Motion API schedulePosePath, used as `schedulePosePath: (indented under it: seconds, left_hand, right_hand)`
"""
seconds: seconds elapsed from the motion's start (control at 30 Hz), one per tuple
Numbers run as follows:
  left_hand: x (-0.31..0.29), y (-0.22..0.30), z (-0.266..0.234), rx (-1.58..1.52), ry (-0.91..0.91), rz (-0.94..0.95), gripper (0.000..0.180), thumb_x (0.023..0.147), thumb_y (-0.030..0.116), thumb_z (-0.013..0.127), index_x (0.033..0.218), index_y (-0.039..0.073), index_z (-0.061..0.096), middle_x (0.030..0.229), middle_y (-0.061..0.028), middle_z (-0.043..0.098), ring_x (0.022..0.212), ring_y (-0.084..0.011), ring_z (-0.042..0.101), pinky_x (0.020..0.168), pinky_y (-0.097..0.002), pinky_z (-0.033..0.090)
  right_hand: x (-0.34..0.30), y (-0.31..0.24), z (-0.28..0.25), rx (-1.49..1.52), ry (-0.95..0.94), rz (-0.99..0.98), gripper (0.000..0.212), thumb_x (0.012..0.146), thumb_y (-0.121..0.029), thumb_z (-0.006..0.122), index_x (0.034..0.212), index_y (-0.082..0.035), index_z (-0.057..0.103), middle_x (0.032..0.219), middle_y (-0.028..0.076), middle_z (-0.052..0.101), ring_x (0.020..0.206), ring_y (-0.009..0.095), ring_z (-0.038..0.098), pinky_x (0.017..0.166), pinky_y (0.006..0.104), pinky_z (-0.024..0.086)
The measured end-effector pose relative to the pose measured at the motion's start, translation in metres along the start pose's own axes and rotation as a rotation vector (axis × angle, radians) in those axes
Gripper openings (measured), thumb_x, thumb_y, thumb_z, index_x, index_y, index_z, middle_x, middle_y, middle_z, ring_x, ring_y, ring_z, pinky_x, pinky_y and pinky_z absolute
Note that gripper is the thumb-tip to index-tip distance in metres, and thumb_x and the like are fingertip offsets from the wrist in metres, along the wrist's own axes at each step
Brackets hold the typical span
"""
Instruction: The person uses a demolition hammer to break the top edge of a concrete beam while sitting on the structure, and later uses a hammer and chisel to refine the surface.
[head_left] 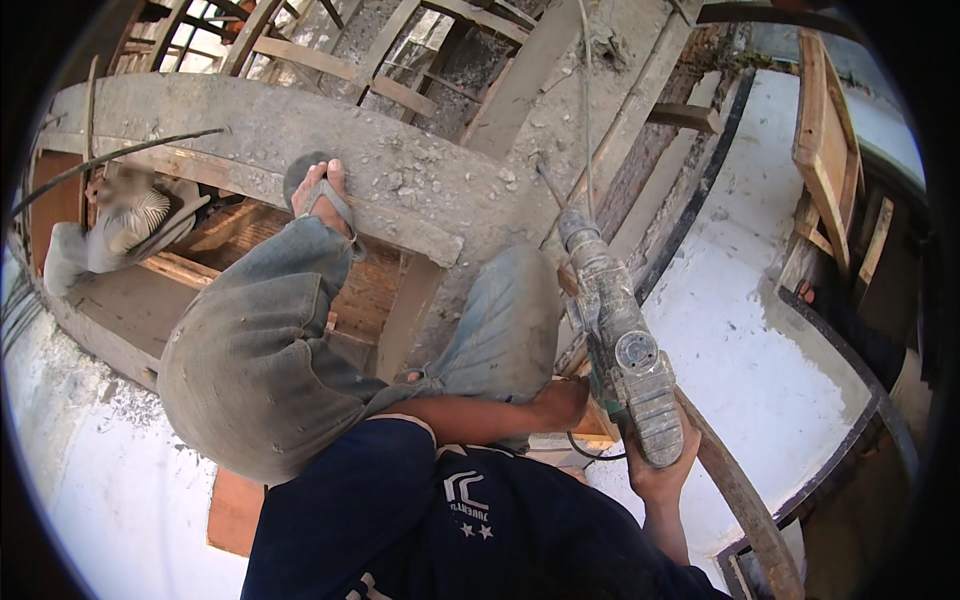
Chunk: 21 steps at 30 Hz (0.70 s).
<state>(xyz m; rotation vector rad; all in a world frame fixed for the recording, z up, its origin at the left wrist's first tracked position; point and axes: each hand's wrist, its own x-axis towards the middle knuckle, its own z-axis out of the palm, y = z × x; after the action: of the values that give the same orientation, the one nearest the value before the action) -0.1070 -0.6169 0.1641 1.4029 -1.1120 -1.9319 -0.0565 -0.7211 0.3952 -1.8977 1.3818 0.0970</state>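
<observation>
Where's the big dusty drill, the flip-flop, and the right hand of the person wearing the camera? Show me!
Drill [625, 325]: head view, middle of its body.
Flip-flop [297, 178]: head view, front of its sole.
Right hand [662, 478]: head view, middle of the hand.

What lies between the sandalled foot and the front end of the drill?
Loose grey rubble on dusty concrete, in the head view; the bent knee shows just below that stretch, beside the drill.
</observation>
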Motion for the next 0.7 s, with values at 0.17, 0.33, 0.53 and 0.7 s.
schedulePosePath:
  seconds: [0.17,0.33,0.53,0.7]
  left_hand:
    - [0.029,-0.021,0.029,-0.16,0.16,0.003,0.032,0.091,0.01,0.047,0.117,-0.008,0.048,0.103,-0.0323,0.064,0.096,-0.0456,0.065,0.084,-0.0516,0.051]
    - [0.047,-0.027,0.025,-0.405,0.146,-0.083,0.036,0.093,0.013,0.046,0.121,-0.009,0.044,0.112,-0.0354,0.06,0.112,-0.0474,0.057,0.096,-0.0509,0.044]
    - [0.031,-0.012,0.002,-0.386,0.182,-0.123,0.033,0.095,0.018,0.053,0.119,-0.003,0.044,0.107,-0.0289,0.063,0.107,-0.0418,0.062,0.09,-0.0488,0.047]
    - [0.03,-0.013,0.006,-0.343,0.162,-0.109,0.028,0.09,0.008,0.052,0.114,-0.003,0.041,0.097,-0.0285,0.062,0.099,-0.0437,0.062,0.084,-0.0499,0.047]
  right_hand:
    - [-0.001,0.006,0.002,-0.038,-0.043,-0.019,0.021,0.068,0.0,0.068,0.088,0.002,0.062,0.074,0.011,0.067,0.068,0.019,0.069,0.067,0.0293,0.052]
    - [-0.001,0.013,0.001,-0.041,-0.02,-0.033,0.021,0.069,0.001,0.068,0.089,0.002,0.063,0.075,0.011,0.067,0.068,0.019,0.069,0.067,0.0298,0.052]
    - [0.011,0.033,-0.024,0.1,0.012,0.161,0.018,0.073,-0.004,0.067,0.09,0.003,0.064,0.073,0.004,0.064,0.062,0.016,0.059,0.064,0.0292,0.05]
    - [0.035,0.024,-0.046,0.186,0.016,0.285,0.015,0.074,-0.009,0.068,0.084,0.001,0.065,0.071,0.003,0.063,0.061,0.013,0.058,0.06,0.0296,0.048]
